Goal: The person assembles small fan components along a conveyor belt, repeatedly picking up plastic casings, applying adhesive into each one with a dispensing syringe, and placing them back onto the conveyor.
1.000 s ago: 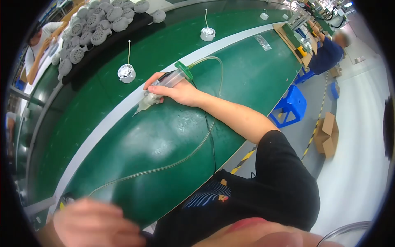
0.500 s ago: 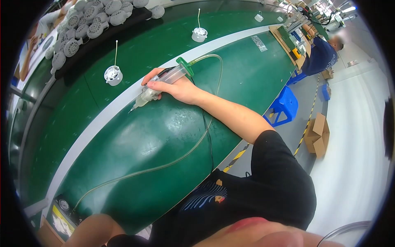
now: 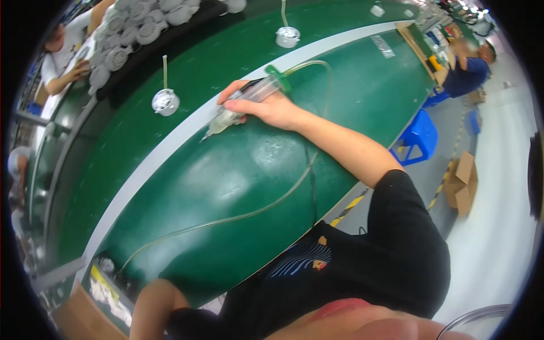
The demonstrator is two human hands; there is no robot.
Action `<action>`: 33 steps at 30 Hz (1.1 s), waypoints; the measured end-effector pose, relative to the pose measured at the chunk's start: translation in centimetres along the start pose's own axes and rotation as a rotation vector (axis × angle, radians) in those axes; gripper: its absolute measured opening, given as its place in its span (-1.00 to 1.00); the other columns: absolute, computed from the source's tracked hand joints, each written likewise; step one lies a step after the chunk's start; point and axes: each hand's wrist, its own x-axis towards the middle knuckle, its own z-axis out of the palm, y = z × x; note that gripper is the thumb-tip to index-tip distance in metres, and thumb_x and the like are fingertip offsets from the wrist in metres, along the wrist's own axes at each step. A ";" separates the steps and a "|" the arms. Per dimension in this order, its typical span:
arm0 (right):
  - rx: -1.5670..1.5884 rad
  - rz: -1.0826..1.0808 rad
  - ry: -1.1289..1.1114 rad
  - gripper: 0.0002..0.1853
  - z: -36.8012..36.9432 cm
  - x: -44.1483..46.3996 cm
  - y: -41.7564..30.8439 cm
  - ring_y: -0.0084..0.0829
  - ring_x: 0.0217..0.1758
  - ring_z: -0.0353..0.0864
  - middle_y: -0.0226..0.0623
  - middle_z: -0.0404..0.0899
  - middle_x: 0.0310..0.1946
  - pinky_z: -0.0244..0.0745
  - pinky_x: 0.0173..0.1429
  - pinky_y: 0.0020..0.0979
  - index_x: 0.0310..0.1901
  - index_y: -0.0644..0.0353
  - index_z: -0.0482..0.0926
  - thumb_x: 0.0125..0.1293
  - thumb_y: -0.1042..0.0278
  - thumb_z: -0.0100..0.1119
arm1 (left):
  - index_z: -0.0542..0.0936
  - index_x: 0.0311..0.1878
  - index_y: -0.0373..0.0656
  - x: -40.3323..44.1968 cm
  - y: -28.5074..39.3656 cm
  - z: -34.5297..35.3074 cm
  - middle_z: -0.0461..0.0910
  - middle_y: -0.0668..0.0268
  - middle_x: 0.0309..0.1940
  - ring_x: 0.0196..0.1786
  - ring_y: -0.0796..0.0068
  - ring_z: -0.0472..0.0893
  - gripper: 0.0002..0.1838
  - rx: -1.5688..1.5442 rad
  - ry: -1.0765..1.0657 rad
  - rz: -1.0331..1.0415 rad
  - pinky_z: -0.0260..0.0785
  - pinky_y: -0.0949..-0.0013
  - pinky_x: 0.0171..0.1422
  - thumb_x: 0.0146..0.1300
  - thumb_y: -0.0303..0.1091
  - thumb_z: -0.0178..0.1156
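My right hand is wrapped around a clear dispensing syringe with a green cap at its rear. The syringe's thin tip points down and left, just above the green tabletop. From the cap, a clear tube loops across the table to a small box with a gauge at the lower left. Beyond the hand, a white round fan-like part with a thin upright stick stands on the green belt. Of my left arm only a bent portion shows at the bottom; its hand is out of view.
Another white part with a stick stands farther along the belt. Many grey-white slotted housings are piled at upper left, near a person. Right of the table are a blue stool, a cardboard box and a seated co-worker.
The view has shifted, so the table, hand and stool appear farther right. More of the person at upper left shows. My right hand keeps its hold on the syringe.
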 end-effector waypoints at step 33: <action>0.355 -0.053 0.067 -0.56 -0.6 0.1 1.9 -0.33 -0.08 0.58 -0.10 0.64 -0.01 0.47 -0.02 -0.35 0.20 0.28 0.54 0.57 0.06 0.08 | 0.63 0.22 -0.10 -6.0 -23.4 15.5 0.62 0.24 0.17 0.15 0.21 0.68 -0.47 -0.016 0.537 -0.692 0.56 0.22 0.25 0.12 -0.38 0.46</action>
